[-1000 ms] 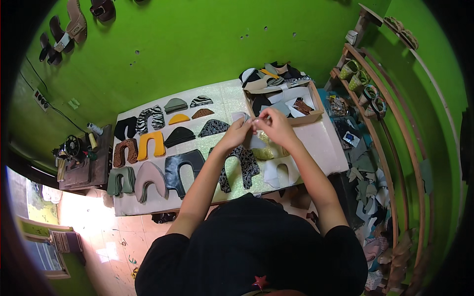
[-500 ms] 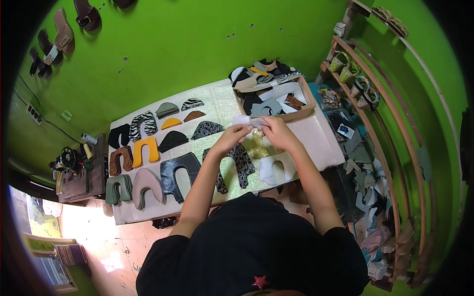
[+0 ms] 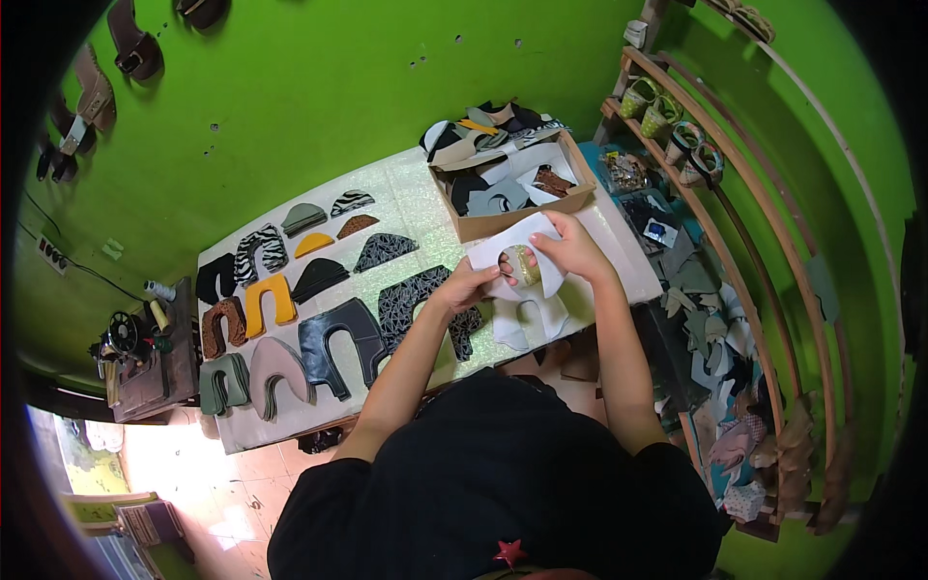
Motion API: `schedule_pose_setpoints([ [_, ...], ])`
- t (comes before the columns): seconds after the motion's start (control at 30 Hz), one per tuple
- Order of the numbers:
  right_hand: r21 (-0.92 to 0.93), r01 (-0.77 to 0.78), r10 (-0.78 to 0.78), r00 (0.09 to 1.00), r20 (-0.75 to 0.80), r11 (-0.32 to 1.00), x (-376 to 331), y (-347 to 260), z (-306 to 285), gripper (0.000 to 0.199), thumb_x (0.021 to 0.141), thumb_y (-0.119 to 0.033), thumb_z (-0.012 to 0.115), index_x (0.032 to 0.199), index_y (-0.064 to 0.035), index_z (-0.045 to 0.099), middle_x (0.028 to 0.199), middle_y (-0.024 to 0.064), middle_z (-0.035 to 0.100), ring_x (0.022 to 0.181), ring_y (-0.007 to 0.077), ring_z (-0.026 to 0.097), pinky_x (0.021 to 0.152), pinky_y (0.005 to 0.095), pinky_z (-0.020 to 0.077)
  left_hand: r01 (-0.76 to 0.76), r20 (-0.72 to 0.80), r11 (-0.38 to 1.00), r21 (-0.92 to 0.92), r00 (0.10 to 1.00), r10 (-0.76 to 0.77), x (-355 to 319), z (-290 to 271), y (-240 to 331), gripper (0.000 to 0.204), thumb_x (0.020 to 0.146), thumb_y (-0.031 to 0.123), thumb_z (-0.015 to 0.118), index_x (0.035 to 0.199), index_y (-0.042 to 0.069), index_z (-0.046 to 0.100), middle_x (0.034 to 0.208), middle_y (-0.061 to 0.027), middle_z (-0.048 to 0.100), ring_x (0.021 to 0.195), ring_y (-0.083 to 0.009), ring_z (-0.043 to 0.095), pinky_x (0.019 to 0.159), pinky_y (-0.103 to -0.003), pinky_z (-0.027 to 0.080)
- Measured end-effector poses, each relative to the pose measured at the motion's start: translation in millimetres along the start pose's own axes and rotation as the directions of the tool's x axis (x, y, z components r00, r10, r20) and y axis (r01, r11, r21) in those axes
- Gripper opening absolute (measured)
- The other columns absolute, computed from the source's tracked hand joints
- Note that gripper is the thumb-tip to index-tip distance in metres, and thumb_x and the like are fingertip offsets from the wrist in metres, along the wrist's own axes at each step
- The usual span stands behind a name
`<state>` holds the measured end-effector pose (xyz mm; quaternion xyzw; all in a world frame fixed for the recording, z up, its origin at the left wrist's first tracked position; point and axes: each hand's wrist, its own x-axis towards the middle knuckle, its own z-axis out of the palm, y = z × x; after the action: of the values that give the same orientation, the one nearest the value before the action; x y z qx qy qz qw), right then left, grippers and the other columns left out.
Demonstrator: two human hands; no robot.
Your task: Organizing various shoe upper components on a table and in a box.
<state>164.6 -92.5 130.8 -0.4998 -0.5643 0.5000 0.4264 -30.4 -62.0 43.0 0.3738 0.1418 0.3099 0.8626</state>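
Between my hands a white U-shaped cut piece [image 3: 510, 238] is held up above the table, its curved opening facing down. My left hand [image 3: 468, 286] pinches its left leg, and my right hand [image 3: 572, 253] grips its right side with the thumb on top. Something gold and glittery [image 3: 526, 268] shows through the opening. Just below lies a white U-shaped stack [image 3: 509, 327] on the table. Left of my left hand is a black-and-grey patterned U-shaped piece [image 3: 411, 295], partly covered by my forearm. Next to that sits a dark, shiny U-shaped piece [image 3: 329, 340].
On the pale table [image 3: 387, 193] several U-shaped and half-moon stacks lie in rows. A cardboard box [image 3: 512, 219] of scraps stands at its far end. A sewing machine [image 3: 124, 333] is at the left; a wooden rack [image 3: 710, 227] with shoes and scrap piles line the right.
The white piece, seen nearly edge-on and bunched before, is now spread flat between my hands, showing its U shape. Both hands have come nearer to me; the whole view has shifted slightly.
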Motion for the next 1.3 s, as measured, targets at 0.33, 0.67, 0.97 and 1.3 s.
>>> schedule_pose_setpoints([
  [0.33, 0.444, -0.209, 0.202, 0.977, 0.065, 0.871, -43.4, 61.8, -10.4, 0.039, 0.076, 0.000, 0.057, 0.111, 0.0011, 0.042, 0.090, 0.0122, 0.059, 0.078, 0.0190, 0.060, 0.072, 0.0281, 0.0487, 0.147, -0.120, 0.988, -0.055, 0.981, -0.153, -0.4, 5.5, -10.7, 0.028, 0.082, 0.006, 0.047, 0.109, 0.002, 0.041, 0.087, -0.0071, 0.055, 0.081, -0.0193, 0.059, 0.072, -0.031, 0.050],
  [0.67, -0.331, -0.236, 0.115, 0.931, -0.348, 0.914, -50.1, 154.1, -13.2, 0.033, 0.068, -0.005, 0.065, 0.097, 0.0031, 0.052, 0.084, 0.0130, 0.061, 0.081, 0.0208, 0.060, 0.070, 0.0299, 0.0462, 0.481, -0.412, 0.757, 0.443, 0.859, -0.304, -3.4, -9.2, -58.3, 0.028, 0.079, 0.003, 0.045, 0.106, -0.003, 0.050, 0.092, -0.0117, 0.060, 0.082, -0.0186, 0.059, 0.068, -0.030, 0.048],
  [0.97, -0.431, -0.319, 0.031, 0.831, -0.555, 0.844, -55.6, 182.1, -2.3, 0.033, 0.067, -0.008, 0.066, 0.097, 0.0010, 0.054, 0.082, 0.0152, 0.061, 0.077, 0.0246, 0.060, 0.069, 0.0316, 0.0459, 0.617, -0.542, 0.651, 0.442, 0.762, -0.355, -1.5, -18.6, -80.8, 0.026, 0.077, 0.009, 0.054, 0.102, 0.001, 0.049, 0.083, -0.0088, 0.056, 0.067, -0.0152, 0.058, 0.055, -0.028, 0.049],
  [1.3, -0.362, -0.356, 0.121, 0.837, -0.534, 0.861, -62.3, 185.4, 1.0, 0.034, 0.068, -0.012, 0.066, 0.098, -0.0027, 0.053, 0.089, 0.0150, 0.061, 0.083, 0.0300, 0.059, 0.072, 0.0364, 0.0453, 0.558, -0.467, 0.826, 0.084, 0.754, -0.462, -4.4, -18.8, -86.0, 0.033, 0.077, 0.005, 0.053, 0.105, -0.003, 0.037, 0.083, -0.0147, 0.054, 0.061, -0.0240, 0.060, 0.051, -0.029, 0.054],
])
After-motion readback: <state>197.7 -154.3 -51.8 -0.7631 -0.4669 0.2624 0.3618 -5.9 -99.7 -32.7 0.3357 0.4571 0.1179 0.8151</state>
